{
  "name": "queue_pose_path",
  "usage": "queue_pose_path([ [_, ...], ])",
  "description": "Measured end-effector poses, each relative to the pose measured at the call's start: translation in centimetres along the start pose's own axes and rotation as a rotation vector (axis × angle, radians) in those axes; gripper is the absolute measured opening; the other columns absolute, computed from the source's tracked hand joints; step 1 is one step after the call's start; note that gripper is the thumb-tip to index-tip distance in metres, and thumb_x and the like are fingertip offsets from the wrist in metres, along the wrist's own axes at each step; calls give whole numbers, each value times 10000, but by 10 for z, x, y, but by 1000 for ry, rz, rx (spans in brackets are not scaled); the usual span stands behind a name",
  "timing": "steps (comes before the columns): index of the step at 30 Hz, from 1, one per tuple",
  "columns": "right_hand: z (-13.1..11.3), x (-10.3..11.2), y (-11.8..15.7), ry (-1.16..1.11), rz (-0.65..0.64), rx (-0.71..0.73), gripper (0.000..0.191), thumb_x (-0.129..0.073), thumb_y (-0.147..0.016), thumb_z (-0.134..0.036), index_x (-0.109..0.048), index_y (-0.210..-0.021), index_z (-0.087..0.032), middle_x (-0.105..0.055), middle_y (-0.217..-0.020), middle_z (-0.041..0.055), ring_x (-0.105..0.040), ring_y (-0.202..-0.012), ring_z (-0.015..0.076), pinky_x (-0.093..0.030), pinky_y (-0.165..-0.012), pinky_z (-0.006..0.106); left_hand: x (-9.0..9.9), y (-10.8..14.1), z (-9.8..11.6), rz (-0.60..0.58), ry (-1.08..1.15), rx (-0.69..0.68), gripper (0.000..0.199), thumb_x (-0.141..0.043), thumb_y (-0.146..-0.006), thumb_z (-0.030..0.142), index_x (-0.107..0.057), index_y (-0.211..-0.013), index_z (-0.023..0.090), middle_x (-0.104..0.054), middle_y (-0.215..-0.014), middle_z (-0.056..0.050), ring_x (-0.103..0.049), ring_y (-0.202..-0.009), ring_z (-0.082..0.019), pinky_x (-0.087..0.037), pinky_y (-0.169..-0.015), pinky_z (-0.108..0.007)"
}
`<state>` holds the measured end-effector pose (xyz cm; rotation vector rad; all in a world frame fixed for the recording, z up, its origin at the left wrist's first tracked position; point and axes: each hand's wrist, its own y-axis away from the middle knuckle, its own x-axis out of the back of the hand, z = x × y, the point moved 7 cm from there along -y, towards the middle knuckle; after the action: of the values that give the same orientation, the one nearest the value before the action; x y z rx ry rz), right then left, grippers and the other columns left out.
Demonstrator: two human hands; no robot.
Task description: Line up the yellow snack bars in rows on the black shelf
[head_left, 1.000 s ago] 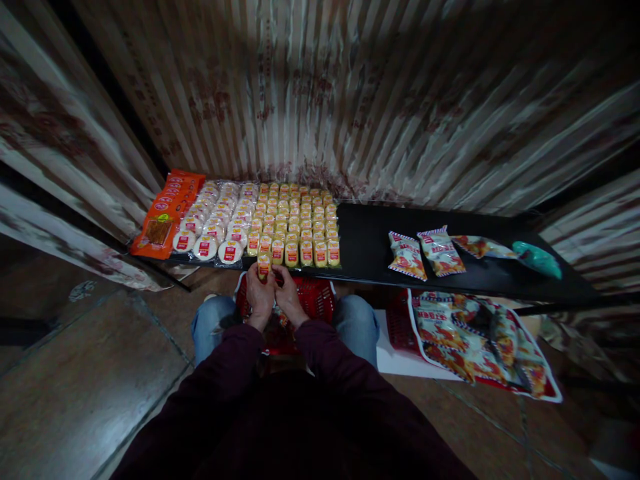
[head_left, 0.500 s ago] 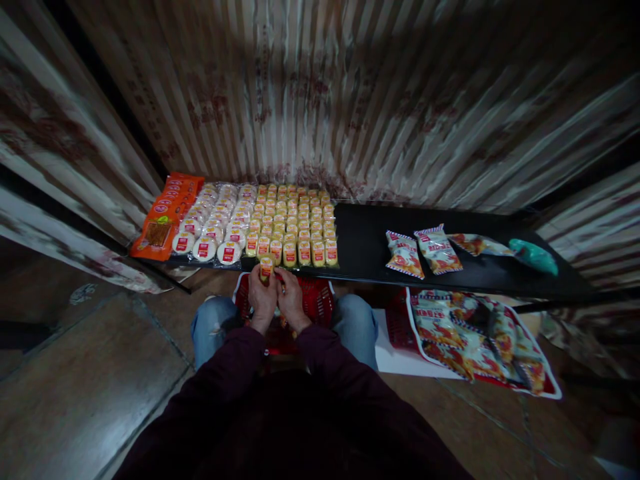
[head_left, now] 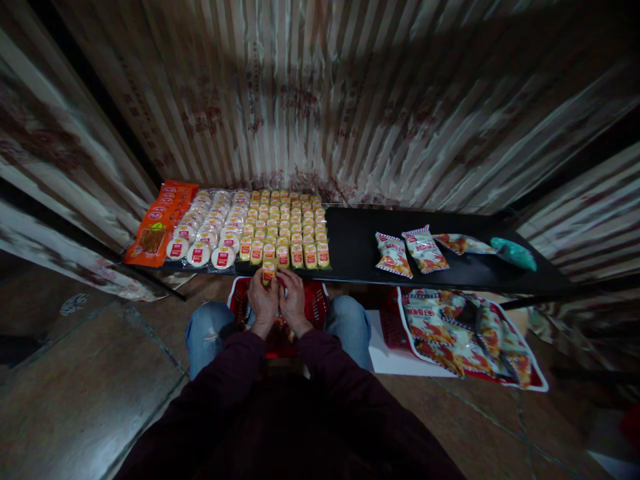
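Note:
My left hand (head_left: 263, 300) is closed on a small yellow packet (head_left: 269, 270) with a red label, above the red basket (head_left: 320, 303) between my knees. Close beside it, my right hand (head_left: 293, 298) has its fingers bent near the packet's right side; what it holds, if anything, is too small to make out. Just beyond the hands, rows of like yellow packets (head_left: 297, 256) stand on the black shelf (head_left: 350, 247). Left of them lie rows of round white packets (head_left: 199, 253) with red labels, then an orange bag (head_left: 160, 223) at the shelf's left end.
Two snack bags (head_left: 425, 250) and a green bag (head_left: 514, 253) lie on the shelf's right part. Below stands a red basket with a white rim (head_left: 537, 373), filled with snack bags. A striped curtain (head_left: 310, 100) hangs behind the shelf.
The view has shifted slightly, so the shelf and its goods appear a little further left. Both hands remain close together, with the packet still in my left hand.

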<state>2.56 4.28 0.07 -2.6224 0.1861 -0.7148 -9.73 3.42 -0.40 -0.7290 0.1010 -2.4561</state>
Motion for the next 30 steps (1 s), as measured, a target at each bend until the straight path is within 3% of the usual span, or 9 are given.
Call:
queue_pose_path([
  [6, -9, 4, 0, 41, 9, 47, 371, -438, -841, -120, -666, -1116, -218, -573, -1314, 74, -426, -1266, 222, -346, -1105, 462, 4, -1, 3, 25, 11, -1, 383, -570, -813, 271, -569, -1186, 181, -660, -1148, -114, -605, -1057, -231, -461, -949, -404],
  [14, -16, -13, -6, 85, -41, 136, 383, -426, -864, -132, -633, -1180, -190, -533, -1388, 92, -372, -1352, 213, -333, -1132, 458, 11, -12, -1, 48, -15, 20, 419, -564, -820, 271, -547, -1226, 170, -650, -1170, -130, -601, -1085, -237, -461, -951, -402],
  [19, -22, -16, -17, 132, -58, 175, 443, -412, -860, -118, -590, -1256, -209, -455, -1467, 73, -275, -1429, 216, -294, -1153, 484, 22, -28, -11, 130, -50, 1, 412, -555, -828, 268, -542, -1221, 148, -635, -1192, -148, -576, -1129, -249, -428, -998, -425],
  [30, 3, 6, -26, 137, 65, 98, 405, -416, -852, -117, -624, -1189, -203, -454, -1445, 104, -328, -1393, 235, -332, -1127, 524, 27, -75, -23, 158, -132, -38, 435, -542, -849, 245, -522, -1274, 159, -586, -1193, -151, -507, -1195, -260, -373, -1060, -439],
])
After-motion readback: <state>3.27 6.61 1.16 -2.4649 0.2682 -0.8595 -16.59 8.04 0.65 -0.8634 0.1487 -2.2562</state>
